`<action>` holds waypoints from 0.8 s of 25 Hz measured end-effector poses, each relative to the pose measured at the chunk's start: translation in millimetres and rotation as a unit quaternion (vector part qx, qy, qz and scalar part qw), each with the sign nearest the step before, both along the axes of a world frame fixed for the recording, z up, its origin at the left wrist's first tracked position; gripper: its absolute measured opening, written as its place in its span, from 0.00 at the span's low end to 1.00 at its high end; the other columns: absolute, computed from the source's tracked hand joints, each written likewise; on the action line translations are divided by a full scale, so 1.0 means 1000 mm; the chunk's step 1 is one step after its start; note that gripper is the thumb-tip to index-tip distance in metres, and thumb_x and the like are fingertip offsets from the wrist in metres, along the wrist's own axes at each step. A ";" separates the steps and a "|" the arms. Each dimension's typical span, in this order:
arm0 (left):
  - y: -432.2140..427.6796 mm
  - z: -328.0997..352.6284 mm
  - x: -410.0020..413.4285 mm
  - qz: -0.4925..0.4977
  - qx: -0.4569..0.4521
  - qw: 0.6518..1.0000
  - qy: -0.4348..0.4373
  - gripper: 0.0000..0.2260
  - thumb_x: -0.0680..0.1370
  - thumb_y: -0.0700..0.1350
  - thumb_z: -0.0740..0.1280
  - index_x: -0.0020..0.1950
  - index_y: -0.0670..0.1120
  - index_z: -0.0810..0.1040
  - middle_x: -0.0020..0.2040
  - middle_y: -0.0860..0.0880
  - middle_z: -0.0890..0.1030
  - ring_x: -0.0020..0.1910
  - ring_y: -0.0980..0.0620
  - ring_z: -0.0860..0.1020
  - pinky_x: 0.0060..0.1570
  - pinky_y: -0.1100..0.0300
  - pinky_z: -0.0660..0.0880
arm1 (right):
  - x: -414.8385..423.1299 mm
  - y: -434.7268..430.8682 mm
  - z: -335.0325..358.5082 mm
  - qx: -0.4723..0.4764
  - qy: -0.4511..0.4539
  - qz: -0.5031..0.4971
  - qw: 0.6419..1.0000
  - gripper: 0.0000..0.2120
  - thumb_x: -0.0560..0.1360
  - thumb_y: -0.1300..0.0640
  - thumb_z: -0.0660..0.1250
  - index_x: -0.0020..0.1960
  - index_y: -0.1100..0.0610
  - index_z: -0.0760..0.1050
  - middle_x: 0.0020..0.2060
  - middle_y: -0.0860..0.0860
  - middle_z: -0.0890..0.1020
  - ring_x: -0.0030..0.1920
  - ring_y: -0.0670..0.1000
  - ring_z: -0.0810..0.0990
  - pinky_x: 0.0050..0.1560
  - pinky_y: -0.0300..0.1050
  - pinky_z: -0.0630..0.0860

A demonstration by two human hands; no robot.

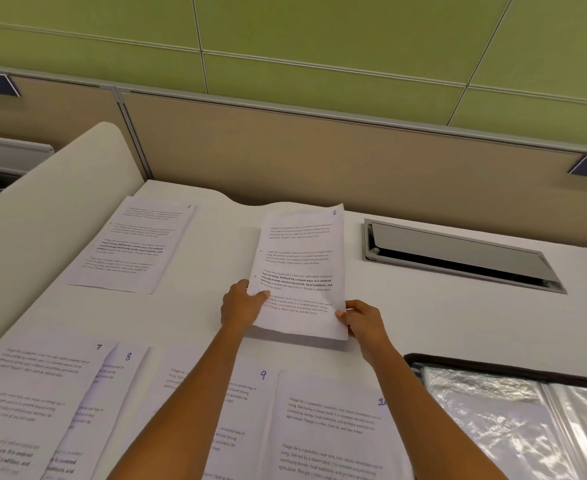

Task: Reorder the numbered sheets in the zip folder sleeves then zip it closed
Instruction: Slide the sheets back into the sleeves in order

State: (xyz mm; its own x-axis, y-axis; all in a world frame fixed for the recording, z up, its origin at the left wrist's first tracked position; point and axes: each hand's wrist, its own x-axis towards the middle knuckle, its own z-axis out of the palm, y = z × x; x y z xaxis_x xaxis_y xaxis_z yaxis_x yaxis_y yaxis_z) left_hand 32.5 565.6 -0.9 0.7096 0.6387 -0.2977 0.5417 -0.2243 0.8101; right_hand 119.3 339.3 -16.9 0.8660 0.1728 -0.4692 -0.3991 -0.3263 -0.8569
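A printed sheet numbered 5 [302, 258] is held over the middle of the white desk, its far end raised. My left hand [241, 304] grips its lower left edge and my right hand [363, 322] pinches its lower right corner. Sheet 6 [134, 245] lies flat at the far left. Along the near edge lie sheet 7 [28, 393], sheet 8 [118, 375] partly under it, sheet 9 [247, 393] and another numbered sheet [333, 427] whose number is partly cut off. The open zip folder [513, 410] with shiny clear sleeves sits at the lower right.
A metal cable hatch [458, 254] is set into the desk at the far right. A beige partition [319, 150] runs along the back and a cream curved divider [53, 209] rises on the left.
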 end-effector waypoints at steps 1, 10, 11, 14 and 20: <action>-0.004 0.002 0.002 0.001 -0.020 1.000 -0.018 0.14 0.76 0.48 0.71 0.59 0.43 0.78 0.57 0.45 0.82 0.51 0.46 0.80 0.51 0.52 0.78 | 0.002 -0.011 0.004 0.013 0.003 0.002 1.000 0.07 0.75 0.64 0.68 0.53 0.59 0.79 0.47 0.57 0.84 0.50 0.58 0.83 0.56 0.57 0.79; -0.089 0.027 0.022 0.007 -0.226 0.968 -0.105 0.10 0.76 0.40 0.70 0.57 0.45 0.80 0.51 0.45 0.84 0.47 0.45 0.83 0.48 0.49 0.81 | 0.008 -0.122 0.038 0.087 0.043 0.030 0.995 0.09 0.76 0.66 0.67 0.56 0.61 0.77 0.49 0.57 0.84 0.50 0.56 0.83 0.49 0.49 0.81; -0.104 0.029 0.023 0.001 -0.243 0.964 -0.109 0.10 0.76 0.39 0.70 0.58 0.44 0.80 0.51 0.45 0.84 0.47 0.45 0.84 0.46 0.50 0.81 | 0.009 -0.136 0.041 0.091 0.044 0.028 0.994 0.09 0.76 0.66 0.68 0.55 0.60 0.77 0.49 0.56 0.84 0.50 0.56 0.83 0.47 0.48 0.81; -0.153 0.035 0.027 -0.022 -0.264 0.958 -0.108 0.11 0.76 0.39 0.70 0.58 0.44 0.80 0.51 0.46 0.84 0.46 0.47 0.84 0.39 0.56 0.80 | 0.014 -0.183 0.049 0.104 0.034 0.016 0.994 0.09 0.75 0.66 0.68 0.54 0.59 0.78 0.49 0.55 0.85 0.51 0.56 0.83 0.48 0.48 0.80; -0.268 0.032 0.035 -0.061 -0.300 0.949 -0.070 0.13 0.76 0.39 0.70 0.61 0.45 0.78 0.53 0.46 0.84 0.49 0.46 0.83 0.41 0.54 0.79 | 0.027 -0.291 0.058 0.101 0.026 0.012 0.994 0.11 0.75 0.66 0.68 0.57 0.61 0.79 0.51 0.56 0.85 0.51 0.58 0.84 0.53 0.54 0.81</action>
State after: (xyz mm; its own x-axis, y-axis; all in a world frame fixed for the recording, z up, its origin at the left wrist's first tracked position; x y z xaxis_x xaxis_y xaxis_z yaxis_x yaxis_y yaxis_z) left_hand 67.3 297.1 30.9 0.8265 0.2944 -0.4798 0.4195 0.2463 0.8737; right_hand 145.8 48.2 41.5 0.8353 0.2896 -0.4674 -0.4394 -0.1594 -0.8841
